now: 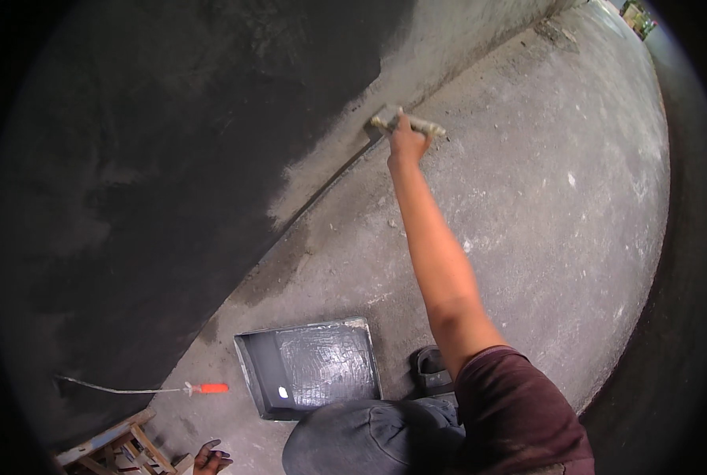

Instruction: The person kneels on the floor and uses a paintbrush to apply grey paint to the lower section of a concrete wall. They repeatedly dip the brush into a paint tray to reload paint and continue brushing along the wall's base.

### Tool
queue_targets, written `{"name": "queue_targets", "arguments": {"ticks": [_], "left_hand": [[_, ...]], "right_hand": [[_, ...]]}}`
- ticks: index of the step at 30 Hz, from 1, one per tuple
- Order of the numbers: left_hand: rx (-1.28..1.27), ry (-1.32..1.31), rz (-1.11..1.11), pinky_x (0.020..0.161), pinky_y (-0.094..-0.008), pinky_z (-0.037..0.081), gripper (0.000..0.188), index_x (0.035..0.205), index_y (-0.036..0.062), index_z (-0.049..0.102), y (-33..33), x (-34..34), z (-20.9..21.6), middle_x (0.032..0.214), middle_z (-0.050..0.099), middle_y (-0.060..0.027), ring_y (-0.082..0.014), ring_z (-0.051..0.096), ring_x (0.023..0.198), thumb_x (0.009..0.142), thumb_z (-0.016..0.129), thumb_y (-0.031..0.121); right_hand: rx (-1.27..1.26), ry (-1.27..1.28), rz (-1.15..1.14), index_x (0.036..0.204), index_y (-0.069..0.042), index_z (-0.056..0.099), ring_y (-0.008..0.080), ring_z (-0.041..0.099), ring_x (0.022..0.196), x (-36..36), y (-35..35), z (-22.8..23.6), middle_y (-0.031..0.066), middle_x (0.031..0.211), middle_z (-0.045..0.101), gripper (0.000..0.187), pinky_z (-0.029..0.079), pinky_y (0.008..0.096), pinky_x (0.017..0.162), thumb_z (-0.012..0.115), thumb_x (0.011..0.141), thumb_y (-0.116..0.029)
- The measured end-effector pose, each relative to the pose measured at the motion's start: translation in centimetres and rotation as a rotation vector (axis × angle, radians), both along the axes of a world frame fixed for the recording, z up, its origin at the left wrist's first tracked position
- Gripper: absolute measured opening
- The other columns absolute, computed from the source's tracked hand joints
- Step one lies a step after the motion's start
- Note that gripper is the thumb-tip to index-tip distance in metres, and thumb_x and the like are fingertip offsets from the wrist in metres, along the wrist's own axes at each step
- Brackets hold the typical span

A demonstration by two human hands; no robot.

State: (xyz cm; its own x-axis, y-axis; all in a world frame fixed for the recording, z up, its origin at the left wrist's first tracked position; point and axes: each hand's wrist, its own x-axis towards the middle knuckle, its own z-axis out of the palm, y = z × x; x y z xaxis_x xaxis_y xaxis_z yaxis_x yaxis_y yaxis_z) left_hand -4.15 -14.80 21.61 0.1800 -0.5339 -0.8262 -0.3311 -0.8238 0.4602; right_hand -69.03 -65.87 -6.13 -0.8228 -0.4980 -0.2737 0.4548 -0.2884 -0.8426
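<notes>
My right arm reaches far forward along the foot of the wall (211,158). In my right hand (409,142), closed round its handle, is a wide paintbrush (431,127). The brush's bristle end lies against the pale strip low on the wall, beside the line where wall meets floor; its handle points right. Dark paint covers most of the wall, with a ragged edge above this strip. At the lower left edge, my left hand (211,458) shows only in part, with its fingers apart and nothing seen in them.
A paint tray (375,360) with dark wet paint stands on the floor (543,237) before my knee. Left of it, a paint roller's orange handle (211,389) rests near the wall. A wooden stool-like frame (104,438) stands at lower left. A sandal (432,366) is beside the tray.
</notes>
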Motion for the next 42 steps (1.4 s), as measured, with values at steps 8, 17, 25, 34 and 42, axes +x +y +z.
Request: {"name": "queue_targets", "arguments": {"ticks": [8, 17, 25, 34, 42], "left_hand": [[-0.001, -0.046, 0.02, 0.102, -0.0382, 0.054, 0.05, 0.153, 0.0014, 0.049, 1.5, 0.9, 0.7, 0.12, 0.064, -0.0116, -0.0228, 0.065, 0.11, 0.107, 0.057, 0.018], [-0.03, 0.006, 0.044, 0.103, -0.0398, 0.055, 0.051, 0.155, 0.0032, 0.048, 1.5, 1.6, -0.3, 0.122, 0.064, -0.0133, -0.0244, 0.066, 0.111, 0.108, 0.057, 0.02], [-0.033, -0.029, 0.025, 0.102, -0.0381, 0.055, 0.049, 0.153, 0.002, 0.05, 3.0, 2.6, -0.1, 0.121, 0.065, -0.0128, -0.0246, 0.066, 0.111, 0.107, 0.057, 0.018], [-0.029, 0.002, -0.043, 0.103, -0.0389, 0.055, 0.049, 0.154, 0.002, 0.048, -1.8, 0.2, -2.5, 0.125, 0.065, -0.0148, -0.0259, 0.066, 0.113, 0.107, 0.056, 0.015], [0.002, -0.003, 0.002, 0.103, -0.0407, 0.055, 0.051, 0.154, 0.0027, 0.047, 2.8, 2.7, -1.1, 0.124, 0.066, -0.0154, -0.0262, 0.067, 0.111, 0.108, 0.057, 0.021]], "right_hand": [[-0.389, -0.042, 0.067, 0.123, 0.009, 0.055, 0.0306, 0.072, 0.102, 4.0, 3.7, 11.5, 0.0193, 0.119, 0.066, 0.037, 0.069, 0.0483, 0.089, 0.074, 0.098, -0.011], [0.026, 0.0, 0.018, 0.121, 0.008, 0.054, 0.0262, 0.072, 0.102, 3.5, 3.5, -4.4, 0.0184, 0.12, 0.067, 0.038, 0.068, 0.0442, 0.086, 0.076, 0.097, -0.011], [-0.403, -0.052, 0.055, 0.116, 0.008, 0.055, 0.0298, 0.073, 0.097, 4.3, 1.7, 11.5, 0.0203, 0.114, 0.067, 0.03, 0.068, 0.0504, 0.088, 0.071, 0.099, -0.01], [-0.102, 0.024, -0.129, 0.113, 0.012, 0.056, 0.0301, 0.074, 0.101, -0.9, 1.7, -3.5, 0.0216, 0.115, 0.068, 0.027, 0.071, 0.0449, 0.078, 0.071, 0.098, -0.004], [-0.283, -0.024, 0.016, 0.115, 0.008, 0.06, 0.0289, 0.073, 0.098, 3.7, 1.5, 13.1, 0.0166, 0.104, 0.067, 0.026, 0.07, 0.0452, 0.082, 0.072, 0.099, -0.009]]}}
